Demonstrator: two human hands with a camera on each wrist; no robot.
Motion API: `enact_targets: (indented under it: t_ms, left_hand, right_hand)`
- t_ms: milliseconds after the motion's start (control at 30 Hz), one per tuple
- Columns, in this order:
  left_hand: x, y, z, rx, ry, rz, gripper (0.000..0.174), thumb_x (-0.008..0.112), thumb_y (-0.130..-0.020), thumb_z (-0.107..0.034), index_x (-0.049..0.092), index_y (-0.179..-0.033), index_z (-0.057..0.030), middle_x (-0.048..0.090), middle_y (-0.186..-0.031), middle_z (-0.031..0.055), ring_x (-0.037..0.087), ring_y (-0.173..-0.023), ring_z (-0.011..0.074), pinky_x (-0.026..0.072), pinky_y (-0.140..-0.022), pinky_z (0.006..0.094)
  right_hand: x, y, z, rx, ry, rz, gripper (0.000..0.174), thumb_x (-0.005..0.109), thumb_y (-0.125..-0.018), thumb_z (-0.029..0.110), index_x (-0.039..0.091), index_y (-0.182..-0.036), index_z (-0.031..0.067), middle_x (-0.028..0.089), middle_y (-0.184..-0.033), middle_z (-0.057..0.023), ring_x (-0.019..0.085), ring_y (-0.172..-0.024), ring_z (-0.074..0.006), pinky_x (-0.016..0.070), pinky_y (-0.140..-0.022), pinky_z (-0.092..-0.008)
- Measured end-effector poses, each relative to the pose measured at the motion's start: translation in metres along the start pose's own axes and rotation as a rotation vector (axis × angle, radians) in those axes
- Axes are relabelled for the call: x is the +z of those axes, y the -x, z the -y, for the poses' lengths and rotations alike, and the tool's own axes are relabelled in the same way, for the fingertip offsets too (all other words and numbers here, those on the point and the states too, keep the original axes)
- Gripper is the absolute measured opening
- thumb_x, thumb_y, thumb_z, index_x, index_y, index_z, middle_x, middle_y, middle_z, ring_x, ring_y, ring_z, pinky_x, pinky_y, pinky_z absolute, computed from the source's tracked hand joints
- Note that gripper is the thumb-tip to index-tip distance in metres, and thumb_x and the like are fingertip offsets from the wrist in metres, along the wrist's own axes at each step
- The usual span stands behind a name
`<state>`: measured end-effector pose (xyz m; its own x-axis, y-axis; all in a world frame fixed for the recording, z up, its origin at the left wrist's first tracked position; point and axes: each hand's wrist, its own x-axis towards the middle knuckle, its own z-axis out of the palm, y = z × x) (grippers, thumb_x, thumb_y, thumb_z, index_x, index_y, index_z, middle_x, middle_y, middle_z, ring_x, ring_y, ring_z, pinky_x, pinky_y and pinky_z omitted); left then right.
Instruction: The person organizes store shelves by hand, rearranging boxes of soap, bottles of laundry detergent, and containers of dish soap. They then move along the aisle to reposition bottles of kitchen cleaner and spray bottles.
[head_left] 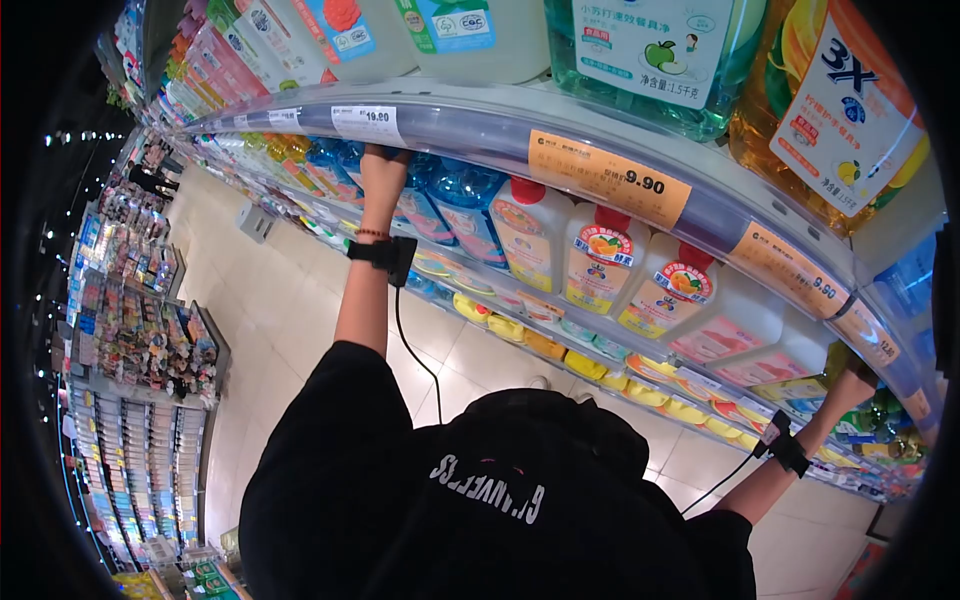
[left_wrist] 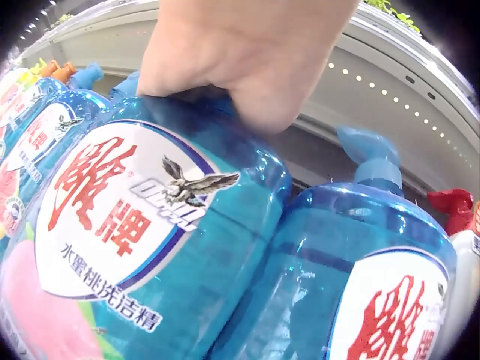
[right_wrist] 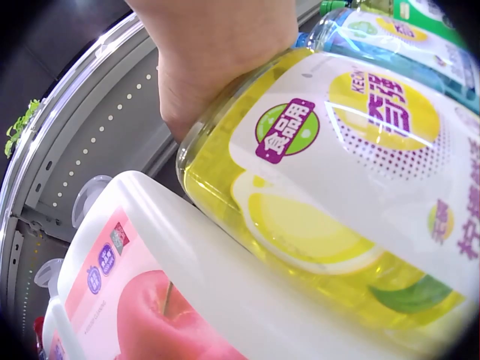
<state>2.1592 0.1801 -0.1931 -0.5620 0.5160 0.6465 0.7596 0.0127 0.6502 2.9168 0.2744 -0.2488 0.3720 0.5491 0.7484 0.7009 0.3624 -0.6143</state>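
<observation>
In the left wrist view my left hand (left_wrist: 240, 56) grips the top of a blue dish soap bottle (left_wrist: 225, 262) with a white label, a bird and a pink peach; the fingertips are hidden behind its shoulder. A matching blue bottle (left_wrist: 300, 262) with a pump stands right beside it. My right hand (right_wrist: 225, 56) holds the top of a yellow dish soap bottle (right_wrist: 214, 180) with a lemon on its label, its fingers mostly hidden. Next to that is a white bottle (right_wrist: 157, 217) with a red apple picture. Both hands reach under the upper shelf's edge in the head view.
The upper shelf's price rail (head_left: 480, 140) curves above both hands, with large green (head_left: 640, 60) and orange (head_left: 770, 110) detergent bottles over it. White bottles with red caps (head_left: 600, 260) line the shelf between the hands. A lower shelf carries yellow packs (head_left: 585, 365). Tiled floor (head_left: 270, 320) lies left.
</observation>
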Motion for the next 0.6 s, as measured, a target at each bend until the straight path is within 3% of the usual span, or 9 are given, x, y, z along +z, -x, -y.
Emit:
enact_targets:
  t_ms: [67, 100, 167, 300, 367, 467, 600]
  left_hand:
    - [0.008, 0.014, 0.008, 0.027, 0.076, -0.187, 0.053, 0.074, -0.073, -0.013, 0.05, -0.117, 0.0061, 0.057, -0.113, 0.0225, 0.056, -0.106, 0.0306, 0.0409, -0.091, 0.0356]
    - [0.008, 0.02, 0.025, -0.093, 0.158, -0.263, 0.058, 0.073, -0.076, -0.013, 0.043, -0.12, 0.0071, 0.051, -0.112, 0.0186, 0.051, -0.103, 0.0258, 0.0374, -0.093, 0.0357]
    - [0.007, 0.047, -0.025, -0.107, 0.311, -0.455, 0.05, 0.071, -0.08, -0.014, 0.045, -0.118, 0.0058, 0.05, -0.106, 0.0146, 0.051, -0.095, 0.0224, 0.0385, -0.09, 0.0342]
    - [0.012, 0.062, -0.074, 0.02, 0.172, -0.161, 0.042, 0.067, -0.084, -0.014, 0.049, -0.116, 0.0056, 0.053, -0.105, 0.0119, 0.051, -0.096, 0.0211, 0.0391, -0.09, 0.0329]
    - [0.027, 0.059, -0.068, -0.048, 0.445, -0.043, 0.044, 0.069, -0.081, -0.016, 0.051, -0.115, 0.0053, 0.059, -0.108, 0.0158, 0.056, -0.097, 0.0229, 0.0412, -0.088, 0.0325]
    - [0.031, 0.053, -0.072, -0.002, 0.142, 0.195, 0.047, 0.073, -0.076, -0.019, 0.055, -0.113, 0.003, 0.063, -0.108, 0.021, 0.062, -0.097, 0.0286, 0.045, -0.085, 0.0334]
    - [0.041, 0.043, -0.05, 0.095, 0.059, 0.247, 0.042, 0.076, -0.071, -0.02, 0.061, -0.105, 0.0001, 0.066, -0.099, 0.022, 0.063, -0.092, 0.0359, 0.0483, -0.08, 0.0356]
  right_hand:
    - [0.0, 0.001, -0.001, 0.016, -0.044, -0.006, 0.038, 0.068, -0.082, 0.008, 0.057, -0.114, -0.0088, 0.063, -0.113, -0.0133, 0.059, -0.096, -0.0172, 0.0448, -0.088, -0.0316]
    - [-0.001, 0.002, 0.0, 0.026, -0.054, -0.011, 0.038, 0.068, -0.082, 0.008, 0.057, -0.114, -0.0087, 0.063, -0.113, -0.0131, 0.058, -0.096, -0.0173, 0.0447, -0.088, -0.0317]
    - [-0.002, 0.003, 0.001, 0.03, -0.055, -0.01, 0.038, 0.068, -0.082, 0.008, 0.056, -0.114, -0.0086, 0.063, -0.113, -0.0128, 0.058, -0.096, -0.0174, 0.0444, -0.088, -0.0317]
    - [-0.003, 0.002, 0.014, 0.037, 0.005, 0.011, 0.035, 0.068, -0.082, 0.008, 0.057, -0.111, -0.0085, 0.063, -0.11, -0.0121, 0.058, -0.096, -0.0175, 0.0443, -0.088, -0.0314]
    - [-0.002, 0.0, 0.016, 0.049, 0.012, 0.012, 0.035, 0.067, -0.082, 0.007, 0.057, -0.111, -0.0086, 0.064, -0.11, -0.012, 0.058, -0.095, -0.0173, 0.0443, -0.088, -0.0313]
    - [-0.002, 0.001, 0.008, 0.042, -0.004, 0.003, 0.034, 0.067, -0.082, 0.009, 0.059, -0.11, -0.0087, 0.065, -0.109, -0.0127, 0.06, -0.094, -0.0177, 0.0452, -0.087, -0.0321]
    - [-0.001, -0.001, 0.001, 0.009, 0.017, -0.007, 0.031, 0.067, -0.083, 0.011, 0.062, -0.107, -0.0088, 0.068, -0.106, -0.0145, 0.062, -0.094, -0.0195, 0.0463, -0.086, -0.0342]
